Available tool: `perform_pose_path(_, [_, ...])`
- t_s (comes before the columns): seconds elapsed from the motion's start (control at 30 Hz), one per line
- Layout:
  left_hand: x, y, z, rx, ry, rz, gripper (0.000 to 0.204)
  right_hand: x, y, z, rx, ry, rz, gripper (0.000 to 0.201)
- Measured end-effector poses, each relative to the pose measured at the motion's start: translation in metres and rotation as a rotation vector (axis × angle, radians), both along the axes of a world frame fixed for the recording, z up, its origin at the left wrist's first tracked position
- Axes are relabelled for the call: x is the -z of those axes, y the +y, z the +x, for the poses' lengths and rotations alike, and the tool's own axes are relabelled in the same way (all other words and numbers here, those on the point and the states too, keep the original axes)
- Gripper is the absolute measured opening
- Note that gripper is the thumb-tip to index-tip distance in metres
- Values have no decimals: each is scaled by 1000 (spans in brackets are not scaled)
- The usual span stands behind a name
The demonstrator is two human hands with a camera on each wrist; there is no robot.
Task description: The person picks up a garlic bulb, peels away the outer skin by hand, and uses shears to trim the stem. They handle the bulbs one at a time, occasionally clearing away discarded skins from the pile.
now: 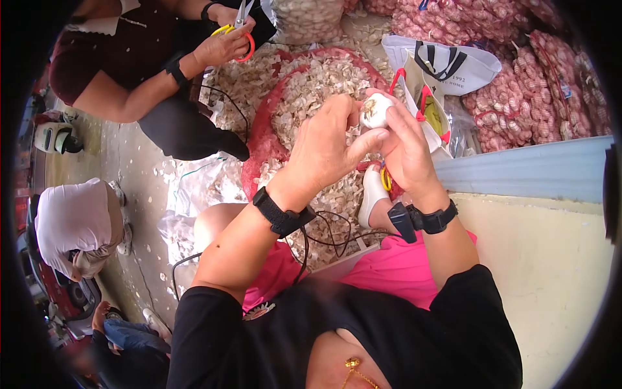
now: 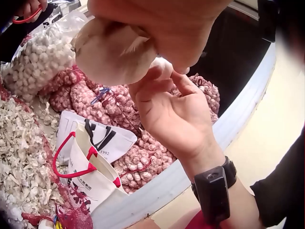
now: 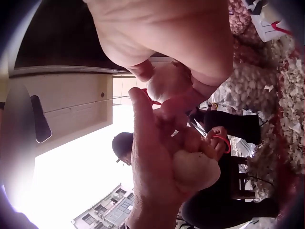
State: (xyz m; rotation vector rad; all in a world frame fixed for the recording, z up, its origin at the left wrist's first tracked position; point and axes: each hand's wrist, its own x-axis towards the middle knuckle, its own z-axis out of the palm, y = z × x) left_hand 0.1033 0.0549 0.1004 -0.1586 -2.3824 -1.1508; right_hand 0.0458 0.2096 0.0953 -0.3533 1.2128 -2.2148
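A white garlic bulb (image 1: 374,111), its trimmed root side showing, is held up in front of me between both hands. My right hand (image 1: 409,150) holds it from the right with its fingers. From the left, my left hand (image 1: 322,144) reaches in, its thumb stretched out just below the bulb. A second pale, rounded bulb (image 3: 196,170) sits in the curled fingers of my left hand; in the left wrist view this pale bulb (image 2: 112,55) looms large near the camera. The head view hides it behind that hand.
Loose garlic skins (image 1: 317,91) lie on red netting below. A white tote bag (image 1: 424,107) and net sacks of garlic (image 1: 531,97) stand right, beside a pale ledge (image 1: 531,172). At upper left another person holds scissors (image 1: 243,16). Black cables (image 1: 330,223) trail from my wrists.
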Motion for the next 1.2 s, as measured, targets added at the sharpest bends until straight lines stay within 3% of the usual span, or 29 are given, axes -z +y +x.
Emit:
perform_pose_path(0.13, [0, 1, -1, -2, -39, -21, 32, 2, -6, 5, 25, 59, 59, 45])
perform_pose_path(0.33, [2, 7, 1, -20, -56, -57, 21, 2, -7, 11, 118, 369, 312, 40])
perform_pose_path(0.43, [6, 10, 0, -28, -68, -99, 21, 11, -5, 10, 57, 223, 316, 42])
perform_pose_path(0.5, [15, 5, -6, -76, -104, -89, 20, 18, -6, 7, 5, -49, 182, 53])
perform_pose_path(0.6, [19, -8, -14, -175, -150, -69, 22, 2, 0, 1, -41, -201, -5, 60])
perform_pose_path(0.67, [13, -6, -16, -210, -158, -65, 23, 5, 3, -6, -16, -212, 14, 63])
perform_pose_path(0.73, [-3, 1, -7, -66, -107, 195, 30, 7, 3, -6, 53, -188, 119, 62])
perform_pose_path(0.8, [-3, 5, -1, -18, -120, 148, 35, 8, -3, 0, 80, -161, 170, 62])
perform_pose_path(0.87, [-7, 10, 2, 39, -107, -35, 37, 9, -8, 8, 190, 3, 365, 61])
perform_pose_path(1.2, [6, 17, 0, 10, -55, -17, 22, 22, -7, 5, 49, -83, 366, 59])
